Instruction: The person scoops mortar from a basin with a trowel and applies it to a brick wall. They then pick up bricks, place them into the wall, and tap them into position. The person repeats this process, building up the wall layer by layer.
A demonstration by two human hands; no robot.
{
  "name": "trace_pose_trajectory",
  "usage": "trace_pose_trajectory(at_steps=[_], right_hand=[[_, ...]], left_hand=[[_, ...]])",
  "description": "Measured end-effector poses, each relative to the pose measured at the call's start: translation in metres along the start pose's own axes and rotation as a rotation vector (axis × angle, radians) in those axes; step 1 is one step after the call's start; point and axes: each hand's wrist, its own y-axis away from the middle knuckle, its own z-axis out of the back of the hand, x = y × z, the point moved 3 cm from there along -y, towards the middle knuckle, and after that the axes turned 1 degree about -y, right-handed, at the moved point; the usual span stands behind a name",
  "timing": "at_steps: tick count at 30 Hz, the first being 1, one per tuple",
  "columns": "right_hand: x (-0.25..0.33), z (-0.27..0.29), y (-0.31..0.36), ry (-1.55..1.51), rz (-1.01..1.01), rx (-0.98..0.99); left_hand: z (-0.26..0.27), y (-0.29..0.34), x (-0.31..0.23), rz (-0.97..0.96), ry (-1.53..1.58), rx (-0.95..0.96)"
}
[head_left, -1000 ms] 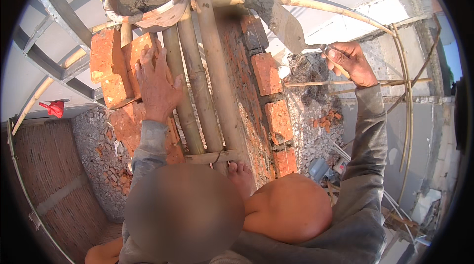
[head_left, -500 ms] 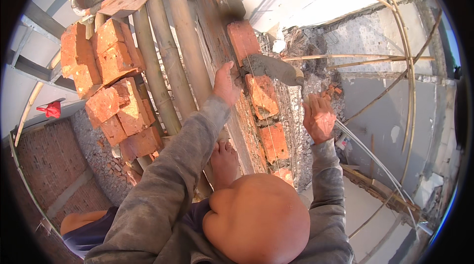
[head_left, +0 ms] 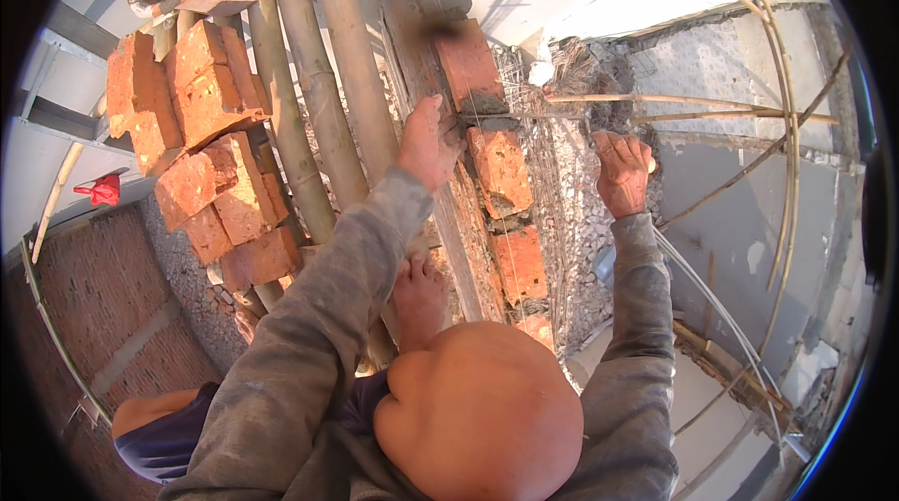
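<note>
Fingers (head_left: pixel 618 149) closed, gripping trowel (head_left: pixel 543 115) (right hand (head_left: pixel 624 179))

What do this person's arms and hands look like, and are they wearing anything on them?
The left sleeve and right sleeve match: long, greyish-brown cloth, creased, with uneven darker and paler patches, reaching about to the wrists. The left hand and right hand are bare, without gloves.
</note>
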Motion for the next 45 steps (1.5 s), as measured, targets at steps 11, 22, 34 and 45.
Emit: trace_pose_trajectory(at_steps=[11, 22, 34, 45], right_hand=[[-0.01, -0.011, 0.002, -0.063, -0.165, -0.021], [0.081, 0.056, 0.056, -0.672, -0.8, 0.369], [0.122, 0.032, 0.043, -0.441, -0.547, 0.245], [0.122, 0.035, 0.008, -0.692, -0.597, 0.364]], left_hand=[[0.001, 0.001, -0.007, 0.042, 0.005, 0.035], [0.003, 0.011, 0.038, -0.394, -0.636, -0.121], [-0.012, 0.008, 0.033, -0.574, -1.176, -0.127], [-0.034, 0.028, 0.029, -0.687, -1.198, -0.112]])
